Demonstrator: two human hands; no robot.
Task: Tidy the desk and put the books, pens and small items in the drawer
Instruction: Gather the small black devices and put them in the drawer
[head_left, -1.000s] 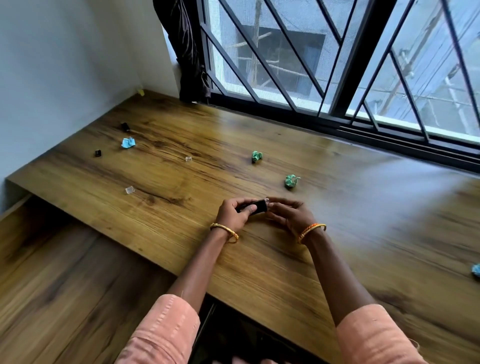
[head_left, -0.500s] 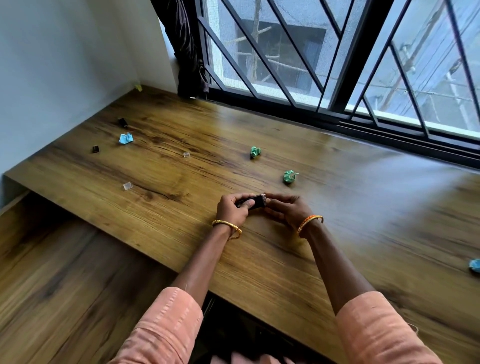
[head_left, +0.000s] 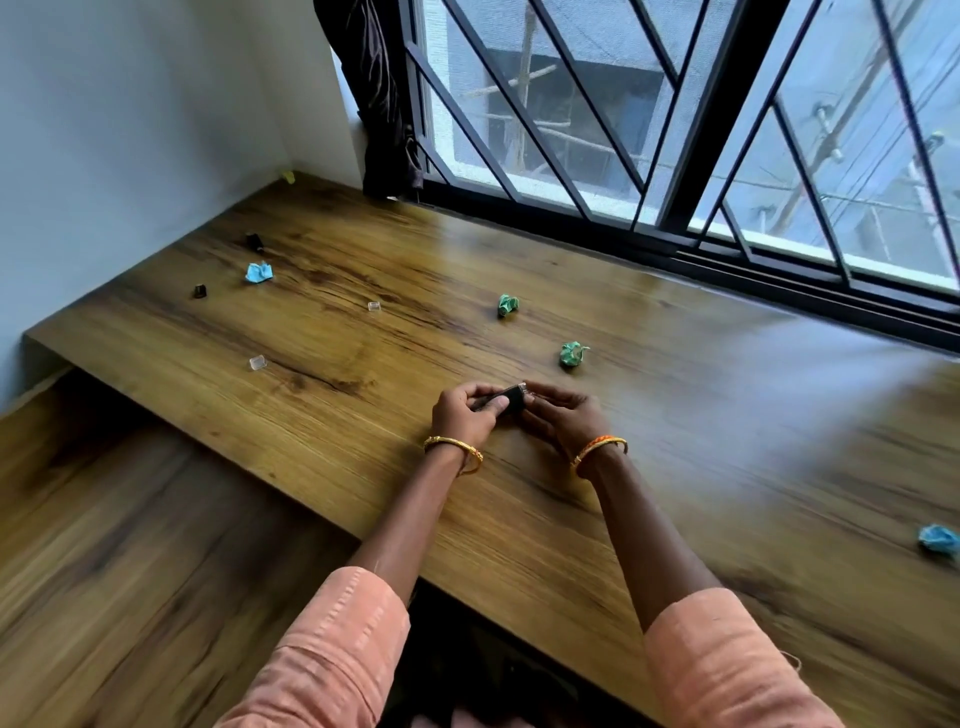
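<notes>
Left hand (head_left: 464, 415) & right hand (head_left: 563, 418) both pinching small black item (head_left: 511, 401) over counter (head_left: 675, 441) — collecting step (drawer next, prob.).

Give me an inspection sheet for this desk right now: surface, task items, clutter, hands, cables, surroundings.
Surface: wooden desk, wood-grain top.
Job's things: small dark item held between both hands; two black bits and two clear bits lying apart at left.
Clutter: two green paper wads, two blue wads.
Hands: left hand and right hand both grip the dark item.
Cables: none on the desk; wires outside the window.
Surroundings: barred window, dark curtain, pale wall.
</notes>
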